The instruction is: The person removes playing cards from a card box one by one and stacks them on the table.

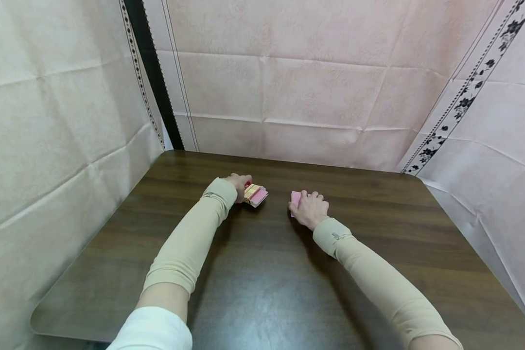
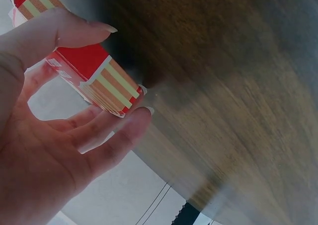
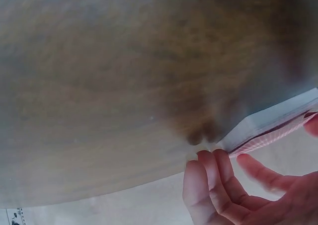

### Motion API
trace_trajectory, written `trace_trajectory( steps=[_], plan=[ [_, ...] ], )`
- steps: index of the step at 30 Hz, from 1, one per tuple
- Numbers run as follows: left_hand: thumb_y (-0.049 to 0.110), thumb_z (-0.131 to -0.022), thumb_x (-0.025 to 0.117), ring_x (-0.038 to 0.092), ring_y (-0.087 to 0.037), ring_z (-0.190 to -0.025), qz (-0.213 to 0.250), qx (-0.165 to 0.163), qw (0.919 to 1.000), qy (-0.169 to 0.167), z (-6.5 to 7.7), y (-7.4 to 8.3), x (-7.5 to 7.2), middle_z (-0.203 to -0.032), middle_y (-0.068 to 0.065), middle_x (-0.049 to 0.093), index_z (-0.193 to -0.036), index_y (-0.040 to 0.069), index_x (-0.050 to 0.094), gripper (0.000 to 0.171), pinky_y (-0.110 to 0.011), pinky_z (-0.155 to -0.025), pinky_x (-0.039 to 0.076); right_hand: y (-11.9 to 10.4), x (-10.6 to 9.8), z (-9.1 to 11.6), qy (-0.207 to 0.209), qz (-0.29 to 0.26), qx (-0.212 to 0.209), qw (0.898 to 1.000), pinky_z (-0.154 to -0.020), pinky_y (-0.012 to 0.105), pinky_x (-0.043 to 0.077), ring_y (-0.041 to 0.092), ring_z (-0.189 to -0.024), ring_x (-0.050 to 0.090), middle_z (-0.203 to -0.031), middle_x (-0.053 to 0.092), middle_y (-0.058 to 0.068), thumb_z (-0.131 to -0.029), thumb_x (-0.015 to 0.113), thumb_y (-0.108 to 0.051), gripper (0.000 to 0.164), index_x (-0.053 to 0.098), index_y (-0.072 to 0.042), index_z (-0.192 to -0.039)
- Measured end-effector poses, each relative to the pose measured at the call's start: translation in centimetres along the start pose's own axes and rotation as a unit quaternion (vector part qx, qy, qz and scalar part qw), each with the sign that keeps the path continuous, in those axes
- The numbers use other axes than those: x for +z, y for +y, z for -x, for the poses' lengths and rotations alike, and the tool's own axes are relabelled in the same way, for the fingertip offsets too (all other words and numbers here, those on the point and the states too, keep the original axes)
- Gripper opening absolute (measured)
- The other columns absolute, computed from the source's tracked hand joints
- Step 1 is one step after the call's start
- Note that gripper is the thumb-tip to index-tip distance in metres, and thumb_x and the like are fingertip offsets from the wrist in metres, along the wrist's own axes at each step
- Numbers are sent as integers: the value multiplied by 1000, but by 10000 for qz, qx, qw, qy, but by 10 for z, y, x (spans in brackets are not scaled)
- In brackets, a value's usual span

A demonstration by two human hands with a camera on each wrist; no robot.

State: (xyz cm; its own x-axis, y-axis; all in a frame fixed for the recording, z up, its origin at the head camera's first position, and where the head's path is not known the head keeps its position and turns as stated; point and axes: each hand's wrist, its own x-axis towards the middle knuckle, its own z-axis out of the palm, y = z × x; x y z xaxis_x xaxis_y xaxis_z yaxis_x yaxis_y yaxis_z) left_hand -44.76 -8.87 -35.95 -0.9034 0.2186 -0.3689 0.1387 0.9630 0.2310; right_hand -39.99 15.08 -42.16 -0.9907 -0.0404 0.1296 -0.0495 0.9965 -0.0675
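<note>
Currently two packs in hand over a dark brown table (image 1: 262, 282); clock readings per head view, 12 = far side. Left hand (image 1: 239, 184): thumb and fingers closed round a striped pack (image 1: 255, 195), grip narrow. Pack protrudes at the hand's 4 o'clock, yellow-striped part next to a pink face, pale edge on the near side. Left wrist view: red panel plus stripes, thumb (image 2: 74, 27) laid across, covering part of the pack. Right hand (image 1: 311, 210): bent round a pink pack (image 1: 295, 198) that shows at the hand's 10 o'clock; the hand masks the rest. Right wrist view: pale edge above a pink patterned face, fingertips (image 3: 194, 166) near one end, pack cut off by the frame at 3 o'clock. Pink pack lies at 3 o'clock from the striped pack, the two apart, table surface between. Contact of either pack with the table: cannot tell.

Surroundings: cream left sleeve (image 1: 188, 243) enters from 7 o'clock, cream right sleeve (image 1: 385, 277) from between 4 and 5, each throwing a shadow on the table. Creased pinkish back cloth (image 1: 288, 92) hangs at 12, pale side cloth (image 1: 48, 146) at 9, black strip (image 1: 155, 73) at 11, floral border (image 1: 465, 102) at 1 to 2. Glare on the table toward 6 o'clock
</note>
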Motion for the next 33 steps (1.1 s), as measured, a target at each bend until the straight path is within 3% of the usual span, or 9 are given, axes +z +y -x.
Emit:
trace_trajectory(
  steps=[11,14,18,21,24,27,33],
  plan=[
    [2,-76,69,46,-29,-103,-88,-107,9999,79,-10,-5,4,-124,-17,43,-129,25,44,64,-36,-75,42,-3,-2,1,-273,158,-12,9995,-80,56,47,44,-104,53,-117,54,29,-91,45,-61,70,48,-3,-129],
    [2,-75,70,46,-29,-103,-112,-112,9998,88,-11,-5,5,-124,-17,43,-129,25,44,64,-36,-75,42,-4,-4,2,-96,116,-115,9998,-82,56,46,44,-106,51,-117,51,29,-92,43,-61,69,46,-4,-131],
    [2,-75,69,46,-30,-104,-89,-92,9999,102,-10,-4,4,-124,-17,43,-130,25,44,65,-37,-76,42,-8,-8,1,466,-192,-940,9943,-89,54,42,41,-112,47,-120,50,25,-95,48,-50,57,47,-7,-132],
    [3,-75,69,46,-29,-104,-129,-84,9998,132,-9,-2,4,-124,-17,43,-129,25,44,64,-37,-77,42,-16,-11,1,644,-515,-1850,9793,-89,51,43,36,-113,46,-122,50,20,-94,54,-43,51,51,-12,-134],
    [3,-76,69,46,-29,-103,-215,-82,9996,173,-9,0,6,-124,-16,44,-128,25,44,62,-38,-77,42,-27,-13,2,549,-750,-2536,9628,-89,49,44,33,-112,47,-122,51,17,-92,58,-42,50,54,-14,-134],
    [3,-76,69,47,-28,-102,-264,-55,9994,230,-8,3,7,-122,-15,46,-126,24,45,59,-39,-77,43,-37,-14,3,371,-770,-2839,9550,-92,48,44,32,-114,47,-126,51,17,-92,59,-43,49,57,-16,-132],
    [4,-78,69,48,-28,-100,-317,30,9991,282,-7,11,10,-118,-14,47,-125,25,45,57,-39,-76,42,-50,-11,2,-84,-599,-2790,9584,-99,51,42,35,-126,41,-141,40,20,-92,57,-49,55,49,-23,-141]
  ],
)
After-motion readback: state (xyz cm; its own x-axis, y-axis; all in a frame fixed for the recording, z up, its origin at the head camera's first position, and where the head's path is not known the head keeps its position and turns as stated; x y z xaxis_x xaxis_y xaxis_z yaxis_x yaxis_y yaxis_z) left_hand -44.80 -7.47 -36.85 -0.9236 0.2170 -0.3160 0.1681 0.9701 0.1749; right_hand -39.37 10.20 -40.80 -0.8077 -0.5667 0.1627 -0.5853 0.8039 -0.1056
